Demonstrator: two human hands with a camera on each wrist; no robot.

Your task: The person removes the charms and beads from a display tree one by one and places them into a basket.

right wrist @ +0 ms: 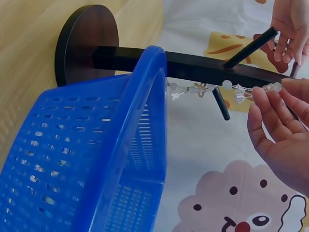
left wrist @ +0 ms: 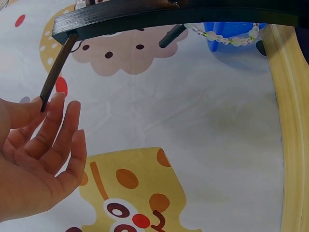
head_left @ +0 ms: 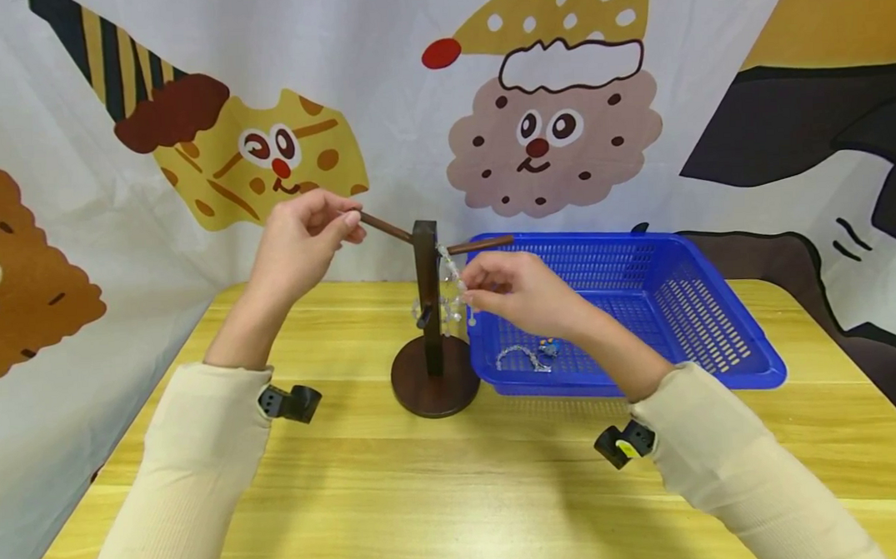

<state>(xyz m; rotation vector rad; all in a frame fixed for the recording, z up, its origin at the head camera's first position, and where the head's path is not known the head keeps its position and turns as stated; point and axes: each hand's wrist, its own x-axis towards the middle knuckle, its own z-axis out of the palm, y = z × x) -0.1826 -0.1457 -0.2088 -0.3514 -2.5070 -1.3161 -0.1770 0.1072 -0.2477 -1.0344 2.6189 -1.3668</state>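
A dark wooden jewelry stand (head_left: 429,301) with a round base and side pegs stands upright near the middle. My left hand (head_left: 296,244) pinches the outer end of its upper left peg (left wrist: 57,72) between thumb and fingertips. On the other side, my right hand (head_left: 524,293) pinches a clear beaded bracelet (right wrist: 275,87) beside the post, just under the upper right peg (head_left: 484,245). More clear beads (head_left: 449,310) hang lower on the stand, partly behind the post. The left wrist view shows a loop of pale beads (left wrist: 236,41) near a short peg.
A blue perforated basket (head_left: 735,325) sits right of the stand, close against its base. Inside lie a clear bead bracelet (head_left: 522,351) and a small blue piece with orange spots (head_left: 548,347). A cartoon-printed cloth (head_left: 402,90) hangs behind the wooden table (head_left: 397,498).
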